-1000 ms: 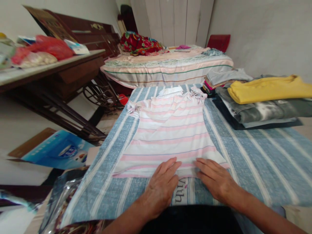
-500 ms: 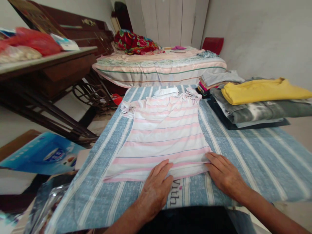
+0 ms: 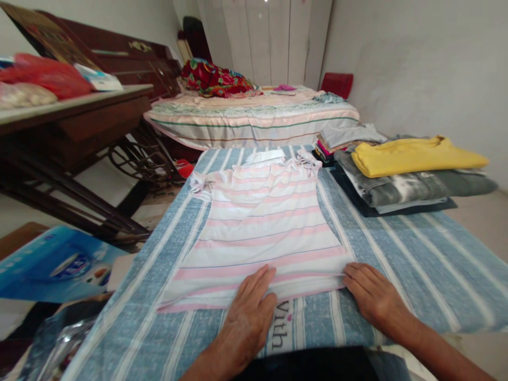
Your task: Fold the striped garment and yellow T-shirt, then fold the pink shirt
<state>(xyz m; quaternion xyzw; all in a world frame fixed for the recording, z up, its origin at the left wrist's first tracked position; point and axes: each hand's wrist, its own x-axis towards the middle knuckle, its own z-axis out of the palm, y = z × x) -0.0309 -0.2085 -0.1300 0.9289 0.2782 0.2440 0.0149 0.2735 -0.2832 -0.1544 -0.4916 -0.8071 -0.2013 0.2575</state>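
Observation:
A pink-and-white striped shirt (image 3: 262, 222) lies flat on a blue-and-white striped cloth (image 3: 397, 248), collar away from me. My left hand (image 3: 248, 315) rests flat, fingers together and stretched out, on the shirt's near hem at its middle. My right hand (image 3: 371, 299) lies flat with fingers extended at the hem's right corner, fingertips touching the edge. Neither hand holds anything.
A stack of folded clothes topped by a yellow garment (image 3: 408, 156) sits at the right of the cloth. A bed (image 3: 254, 116) with a red bundle stands behind. A dark wooden table (image 3: 75, 111) is at the left, a blue box (image 3: 55, 262) on the floor below it.
My right hand has slid right along the hem to its right corner. My left hand stayed near the middle. The camera view shifted a little to the right.

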